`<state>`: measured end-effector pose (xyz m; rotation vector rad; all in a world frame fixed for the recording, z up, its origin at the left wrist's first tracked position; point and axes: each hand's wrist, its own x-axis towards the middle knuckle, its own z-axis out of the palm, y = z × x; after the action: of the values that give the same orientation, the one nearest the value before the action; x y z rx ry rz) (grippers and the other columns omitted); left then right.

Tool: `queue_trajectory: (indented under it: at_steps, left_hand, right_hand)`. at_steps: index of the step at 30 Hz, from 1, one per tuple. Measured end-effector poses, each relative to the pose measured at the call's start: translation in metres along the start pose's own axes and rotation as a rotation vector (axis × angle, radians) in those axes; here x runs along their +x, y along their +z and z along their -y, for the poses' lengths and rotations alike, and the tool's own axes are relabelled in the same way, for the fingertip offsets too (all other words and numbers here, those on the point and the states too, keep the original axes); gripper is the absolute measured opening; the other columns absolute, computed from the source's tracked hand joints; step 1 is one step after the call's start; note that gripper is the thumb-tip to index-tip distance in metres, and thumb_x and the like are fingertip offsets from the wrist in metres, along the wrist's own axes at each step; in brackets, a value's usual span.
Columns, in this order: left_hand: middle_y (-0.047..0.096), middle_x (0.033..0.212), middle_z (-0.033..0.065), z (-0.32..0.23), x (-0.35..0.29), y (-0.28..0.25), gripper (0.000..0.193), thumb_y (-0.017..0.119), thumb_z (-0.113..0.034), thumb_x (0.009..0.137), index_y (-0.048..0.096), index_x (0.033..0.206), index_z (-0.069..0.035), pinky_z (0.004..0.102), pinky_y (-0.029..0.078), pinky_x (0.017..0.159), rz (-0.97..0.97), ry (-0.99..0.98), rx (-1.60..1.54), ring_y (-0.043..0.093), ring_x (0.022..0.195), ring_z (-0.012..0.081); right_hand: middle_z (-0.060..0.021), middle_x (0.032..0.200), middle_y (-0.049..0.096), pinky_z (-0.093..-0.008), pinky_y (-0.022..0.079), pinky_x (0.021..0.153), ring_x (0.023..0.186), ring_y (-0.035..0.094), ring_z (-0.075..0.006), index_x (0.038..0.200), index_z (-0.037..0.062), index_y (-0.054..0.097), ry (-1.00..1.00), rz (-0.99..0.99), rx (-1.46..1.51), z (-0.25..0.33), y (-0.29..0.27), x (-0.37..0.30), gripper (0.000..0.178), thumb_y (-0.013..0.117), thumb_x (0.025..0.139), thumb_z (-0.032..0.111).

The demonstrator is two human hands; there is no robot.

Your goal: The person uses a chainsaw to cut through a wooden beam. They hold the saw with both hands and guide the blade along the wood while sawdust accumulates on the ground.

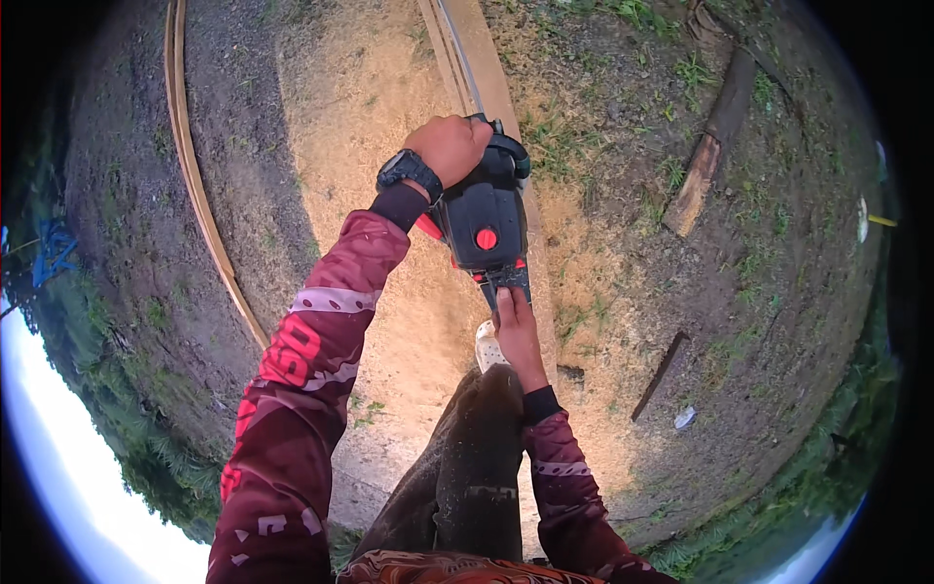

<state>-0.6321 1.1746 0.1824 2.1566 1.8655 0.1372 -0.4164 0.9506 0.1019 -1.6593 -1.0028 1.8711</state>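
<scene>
A black chainsaw with a red round knob (479, 216) is held out in front of my legs. My left hand (451, 148), with a dark watch on its wrist, is closed around the front handle. My right hand (519, 336) grips the rear handle, though some fingers are hidden under it. The narrow guide bar (461, 56) points away from me along a long wooden plank (494, 73). Thin parallel lines run lengthwise in the plank beside the bar. The saw's body covers part of the wood.
Pale sawdust (341, 127) covers the ground around the plank. A long thin strip of wood (195, 185) lies at the left. To the right are a broken log piece (708, 156) and a short dark stick (660, 377). My light, dotted shoe (488, 347) stands near the rear handle.
</scene>
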Motion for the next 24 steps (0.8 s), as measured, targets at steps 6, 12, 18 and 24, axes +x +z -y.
queue_trajectory:
  at_steps: [6, 12, 18, 24]
  left_hand:
    - [0.069, 0.082, 0.0235, 0.000, 0.005, 0.006, 0.040, 0.043, -0.034, 0.098, 0.068, 0.085, -0.005, 0.0547, 0.054, 0.071, 0.037, -0.068, 0.028, 0.067, 0.077, 0.0455]
    - [0.064, 0.078, 0.0239, 0.011, 0.016, -0.001, 0.023, 0.048, -0.022, 0.094, 0.058, 0.086, -0.004, 0.0538, 0.051, 0.061, -0.023, -0.082, -0.073, 0.063, 0.070, 0.0467]
    - [0.065, 0.077, 0.0234, 0.013, 0.021, 0.006, 0.021, 0.048, -0.021, 0.094, 0.055, 0.085, -0.003, 0.0554, 0.051, 0.061, -0.017, 0.039, 0.052, 0.063, 0.069, 0.0459]
    - [0.065, 0.077, 0.0232, 0.023, 0.024, 0.003, 0.022, 0.047, -0.022, 0.095, 0.057, 0.086, -0.004, 0.0558, 0.051, 0.061, 0.017, -0.048, 0.027, 0.064, 0.070, 0.0460]
  right_hand:
    - [-0.0105, 0.076, 0.058, -0.0398, 0.045, 0.068, 0.069, 0.054, -0.0217, 0.118, 0.0011, 0.057, -0.063, -0.026, 0.001, -0.005, 0.001, 0.002, 0.043, 0.046, 0.106, 0.041]
    - [-0.0157, 0.075, 0.059, -0.0439, 0.046, 0.069, 0.070, 0.059, -0.0309, 0.114, 0.0010, 0.057, -0.026, -0.010, -0.049, 0.000, 0.007, 0.019, 0.047, 0.044, 0.105, 0.045]
    - [0.0080, 0.076, 0.047, -0.0207, 0.034, 0.051, 0.062, 0.042, -0.0026, 0.115, 0.0112, 0.058, -0.033, 0.004, 0.078, -0.012, 0.008, 0.027, 0.031, 0.049, 0.107, 0.040]
    - [-0.0032, 0.075, 0.054, -0.0306, 0.041, 0.059, 0.065, 0.053, -0.0151, 0.117, 0.0074, 0.057, 0.012, 0.014, 0.041, 0.001, 0.013, 0.027, 0.040, 0.047, 0.106, 0.044]
